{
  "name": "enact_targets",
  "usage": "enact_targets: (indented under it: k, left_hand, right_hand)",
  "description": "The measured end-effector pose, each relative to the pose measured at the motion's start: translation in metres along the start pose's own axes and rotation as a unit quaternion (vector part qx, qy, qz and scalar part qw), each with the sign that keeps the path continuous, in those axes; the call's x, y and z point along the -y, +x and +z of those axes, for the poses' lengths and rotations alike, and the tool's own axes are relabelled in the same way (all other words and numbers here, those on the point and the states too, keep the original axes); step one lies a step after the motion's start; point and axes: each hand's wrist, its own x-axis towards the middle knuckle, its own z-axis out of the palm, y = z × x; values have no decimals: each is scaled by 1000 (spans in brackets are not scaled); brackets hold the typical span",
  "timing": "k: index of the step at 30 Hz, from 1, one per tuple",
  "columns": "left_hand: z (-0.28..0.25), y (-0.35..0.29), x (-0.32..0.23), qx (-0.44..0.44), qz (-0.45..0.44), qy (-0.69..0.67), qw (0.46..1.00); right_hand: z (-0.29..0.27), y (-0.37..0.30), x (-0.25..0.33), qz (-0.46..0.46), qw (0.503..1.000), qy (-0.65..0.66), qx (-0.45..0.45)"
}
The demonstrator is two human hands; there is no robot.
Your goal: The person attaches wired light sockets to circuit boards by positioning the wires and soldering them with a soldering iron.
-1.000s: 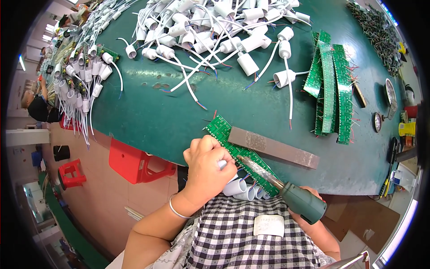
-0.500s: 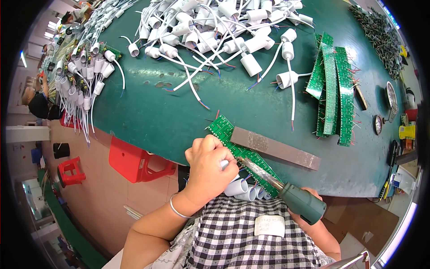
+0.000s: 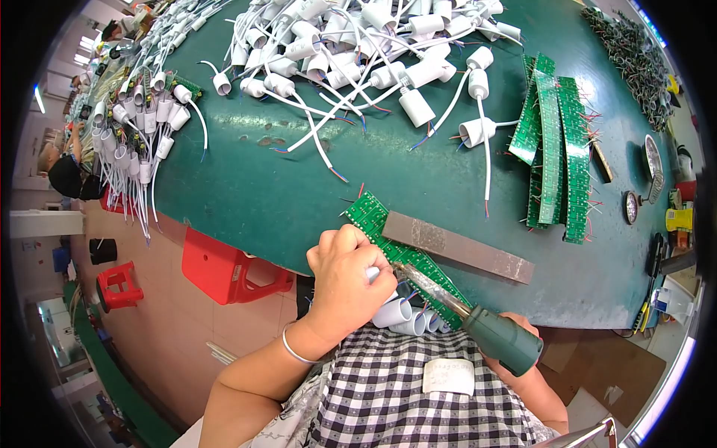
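Observation:
My right hand (image 3: 525, 325), partly behind the handle, is closed round a soldering iron (image 3: 489, 330) with a thick green grip. The iron's metal shaft slants up to the left, and its tip meets a green circuit board strip (image 3: 437, 280) beside my left fingers. My left hand (image 3: 349, 272) is closed over the board's near edge, pinching what looks like a white cable, whose pale end shows between the fingers. Several white lamp sockets (image 3: 390, 313) hang along the board's near side, their coloured wires reaching it. A brown rectangular bar (image 3: 455, 246) lies across the board.
White corded sockets (image 3: 351, 52) are heaped at the back, with another bunch (image 3: 142, 127) on the left. More green board strips (image 3: 553, 149) lie at right, near small metal dishes (image 3: 652, 158). Red stools (image 3: 224, 269) stand beyond the table's left edge. Another person (image 3: 67, 175) sits far left.
Almost nothing differs. Both hands, the board and the iron have shifted very slightly left; the iron's tip stays by my left fingers.

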Motion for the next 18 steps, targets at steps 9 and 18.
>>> enact_targets:
  k: [9, 18]
  left_hand:
    - [-1, -1, -1, 9, -3, 2, 1000]
    - [-1, -1, 1, 5, 4, 15, 1000]
  right_hand:
    - [14, -14, -5, 230, 853, 456, -104]
    - [20, -2, 7, 205, 783, 561, -175]
